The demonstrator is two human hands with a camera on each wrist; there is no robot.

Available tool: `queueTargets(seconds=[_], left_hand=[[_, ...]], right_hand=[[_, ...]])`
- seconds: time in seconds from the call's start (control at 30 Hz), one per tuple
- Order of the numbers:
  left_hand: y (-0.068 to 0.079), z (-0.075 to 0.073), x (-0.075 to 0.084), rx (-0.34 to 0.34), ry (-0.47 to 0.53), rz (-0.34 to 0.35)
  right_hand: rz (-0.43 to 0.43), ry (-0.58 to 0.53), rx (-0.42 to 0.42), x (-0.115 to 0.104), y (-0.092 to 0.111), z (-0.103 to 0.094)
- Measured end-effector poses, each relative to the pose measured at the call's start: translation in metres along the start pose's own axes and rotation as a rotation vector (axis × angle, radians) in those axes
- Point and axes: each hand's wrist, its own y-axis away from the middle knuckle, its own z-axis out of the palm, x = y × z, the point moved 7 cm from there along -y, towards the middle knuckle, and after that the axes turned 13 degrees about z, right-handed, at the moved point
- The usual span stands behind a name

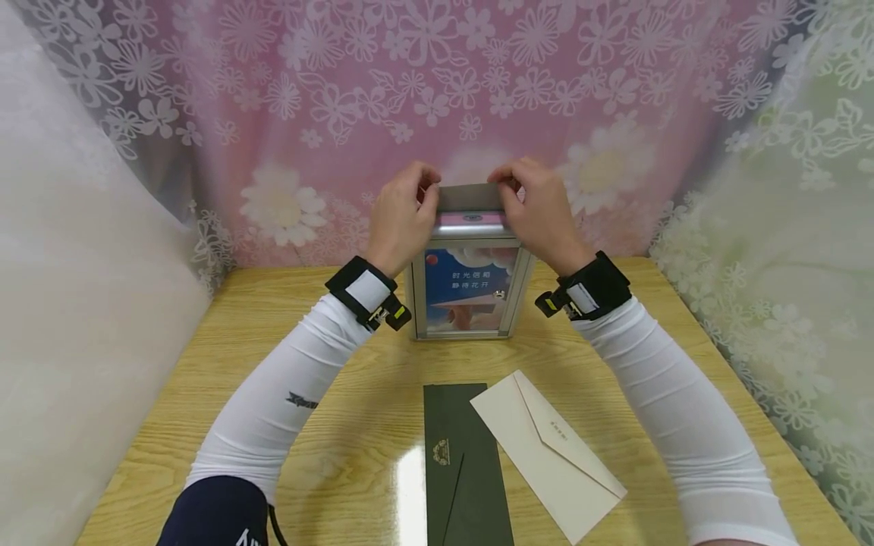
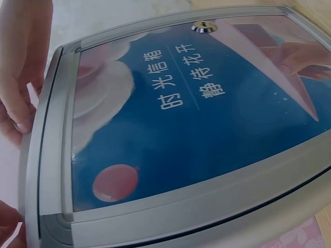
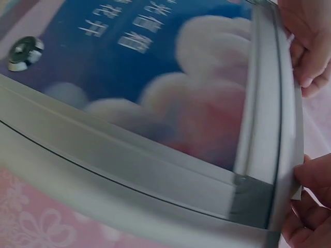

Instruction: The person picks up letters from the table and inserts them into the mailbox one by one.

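Note:
A silver-framed letter box [image 1: 471, 292] with a blue picture door and a small lock [image 1: 499, 294] stands upright at the far side of the table. Over its top, a flat grey envelope [image 1: 470, 198] stands on edge, its lower part hidden by the box. My left hand [image 1: 404, 216] pinches the envelope's left end, and my right hand [image 1: 539, 216] pinches the right end. Both wrist views show the door close up, with fingertips [image 2: 15, 116] at the box's top edge. A thin pale strip of the envelope [image 3: 299, 129] shows there between the hands.
A dark green envelope [image 1: 464, 432] lies on the wooden table [image 1: 307, 455] in front of the box. Beside it, to the right, a cream envelope [image 1: 546, 462] lies at a slant. Pink floral cloth [image 1: 444, 91] hangs close behind the box, with pale cloth on both sides.

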Motion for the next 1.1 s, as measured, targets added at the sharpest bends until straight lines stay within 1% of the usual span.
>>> queueTargets(seconds=[0.13, 0.33, 0.5, 0.63, 0.73, 0.9, 1.03, 1.1], left_hand=[[0.001, 0.002, -0.001, -0.016, -0.027, -0.003], [0.003, 0.005, -0.003, -0.056, -0.068, -0.021], [0.005, 0.005, -0.003, -0.052, -0.081, -0.014], [0.008, 0.004, -0.002, -0.032, -0.09, 0.008], [0.012, 0.001, -0.001, -0.02, -0.088, 0.028], [0.022, -0.007, -0.003, 0.002, -0.051, 0.056], [0.035, -0.017, -0.009, 0.032, -0.043, 0.066], [0.043, -0.022, -0.014, 0.048, -0.038, 0.053]], right_hand=[[0.009, 0.02, -0.033, 0.004, 0.006, 0.007], [0.01, 0.058, -0.03, 0.007, 0.009, 0.011], [0.023, 0.071, -0.036, 0.009, 0.01, 0.012], [0.023, 0.071, -0.019, 0.011, 0.011, 0.009], [0.01, 0.066, -0.002, 0.012, 0.014, 0.005], [0.03, 0.049, 0.005, 0.018, 0.023, -0.005], [0.046, 0.023, 0.021, 0.026, 0.032, -0.019], [0.054, 0.021, 0.029, 0.032, 0.038, -0.027]])
